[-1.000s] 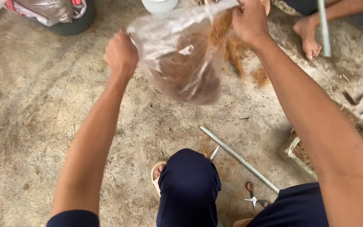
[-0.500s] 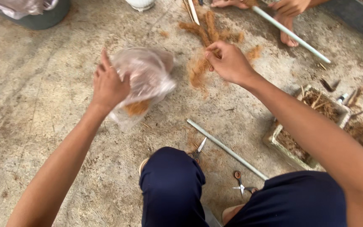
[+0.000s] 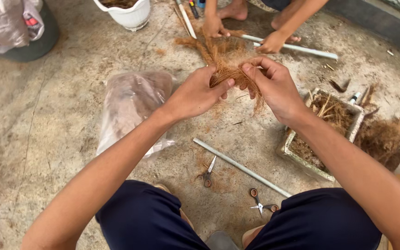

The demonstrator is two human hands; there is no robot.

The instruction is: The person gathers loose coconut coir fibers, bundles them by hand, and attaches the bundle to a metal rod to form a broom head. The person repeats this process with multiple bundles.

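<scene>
My left hand (image 3: 197, 94) and my right hand (image 3: 270, 83) meet above the concrete floor, both gripping a tuft of brown coconut fibre (image 3: 230, 65). The fibre hangs between my fingers and joins a loose pile on the floor behind. A clear plastic bag (image 3: 133, 106) with brown dust inside lies flat on the floor to the left of my left forearm, apart from both hands.
A white pipe (image 3: 241, 166) and two small scissors (image 3: 208, 173) (image 3: 259, 201) lie near my knees. A grey tray of fibre (image 3: 322, 129) sits at the right. Another person's hands (image 3: 216, 27) (image 3: 270, 45) hold a second white pipe (image 3: 297, 47) beyond. A white pot (image 3: 126, 11) stands at the back.
The plastic bag came down from the air and now lies on the floor. Both hands left it and took hold of the fibre tuft.
</scene>
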